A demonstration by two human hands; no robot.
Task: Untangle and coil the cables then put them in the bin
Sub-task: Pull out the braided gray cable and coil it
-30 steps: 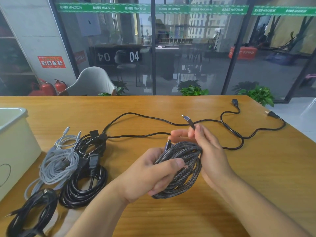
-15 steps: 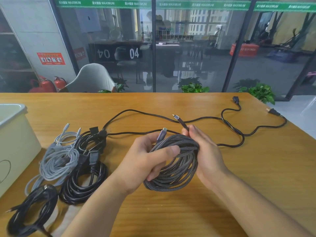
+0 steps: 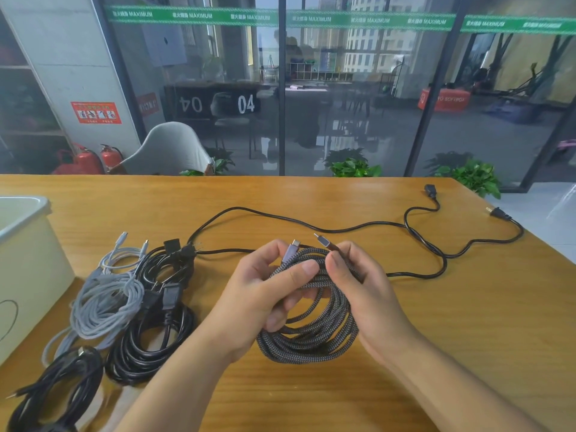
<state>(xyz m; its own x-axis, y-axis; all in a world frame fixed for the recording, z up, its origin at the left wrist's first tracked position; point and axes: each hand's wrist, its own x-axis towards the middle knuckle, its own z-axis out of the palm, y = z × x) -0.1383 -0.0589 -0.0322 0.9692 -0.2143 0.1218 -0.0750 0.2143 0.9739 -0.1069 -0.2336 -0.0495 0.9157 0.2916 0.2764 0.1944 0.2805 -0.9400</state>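
Two hands on one braided grey-black coil [image 3: 308,332], held just above the table [image 3: 467,338], near centre. My left hand [image 3: 265,294] grips the coil's top-left w/ thumb laid across the strands; my right hand [image 3: 364,285] pinches the strands at top right, fingers curled round them. Both clamped on it.

Vs 1 s ago: coil hangs rounder and more open, its two plug ends now sit close together between my hands; the silver plug [image 3: 294,244] pokes up by my left fingers, the dark plug [image 3: 324,241] by my right. Left pile and the long cord unchanged.

Counts: 1 light grey cable bundle [image 3: 103,304] near left, 2 black coils [image 3: 152,344] [image 3: 53,397] beside and nearer than it, 1 long black power cord [image 3: 358,227] strung loose across the far table to the right. 1 cream bin [image 3: 28,269] at left edge, apart from the held coil.

Writing: green window strip [image 3: 193,15] reads "MAXIMUM" repeated; "04" on the glass [image 3: 246,104], also mirrored; red block far right, approx "SOFTBOX", blurry.
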